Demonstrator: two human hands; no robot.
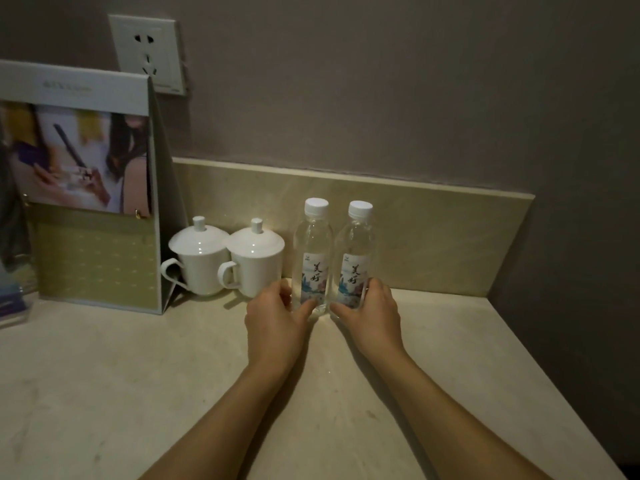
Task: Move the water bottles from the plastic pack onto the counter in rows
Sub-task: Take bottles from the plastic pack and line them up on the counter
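Here, two water bottles are stood upright, side by side, at the far edge of the counter (138, 375). The left bottle (311, 251) is clasped low by the left hand (277, 317), its grip closed around it. The right bottle (355, 254) is held likewise by the right hand (372, 315), just right of two lidded cups (228, 258).

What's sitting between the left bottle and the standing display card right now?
In the head view, two lidded white cups stand side by side between the left bottle and the display card, near the backsplash.
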